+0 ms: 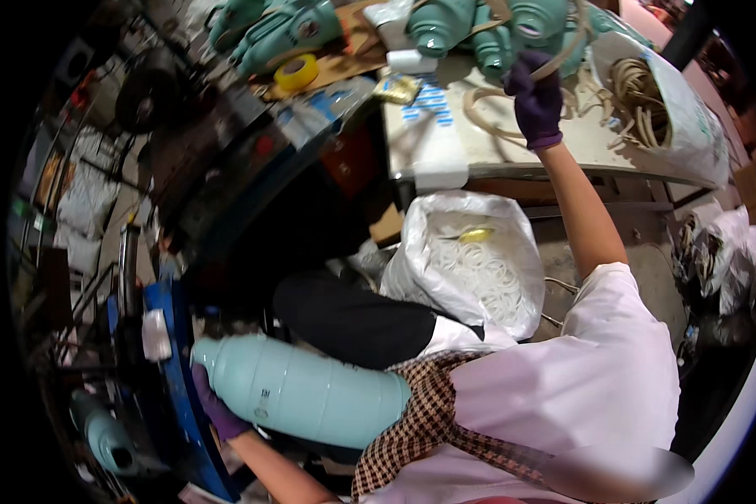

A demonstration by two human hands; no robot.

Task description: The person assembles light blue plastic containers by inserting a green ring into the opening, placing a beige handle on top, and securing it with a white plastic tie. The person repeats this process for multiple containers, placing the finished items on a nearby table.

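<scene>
A long pale teal thermos flask [311, 391] lies on its side across my lap, its narrow neck toward the left. My left hand [216, 403], in a purple glove, grips it at the neck end; some of the fingers are hidden by the flask. At the table, my right hand [535, 105], also gloved in purple, is closed on a beige strap [563, 55]. Part of this strap loops over the tabletop, and part rises past several teal flask bodies [441, 25] at the table's far edge.
A white sack of white rings [479, 273] stands below the table [496, 155]. Coiled beige straps [643, 97] fill a white bag at the right. Yellow tape [296, 72] lies far left. A blue metal frame [181, 378] and another teal flask [105, 437] are at the left.
</scene>
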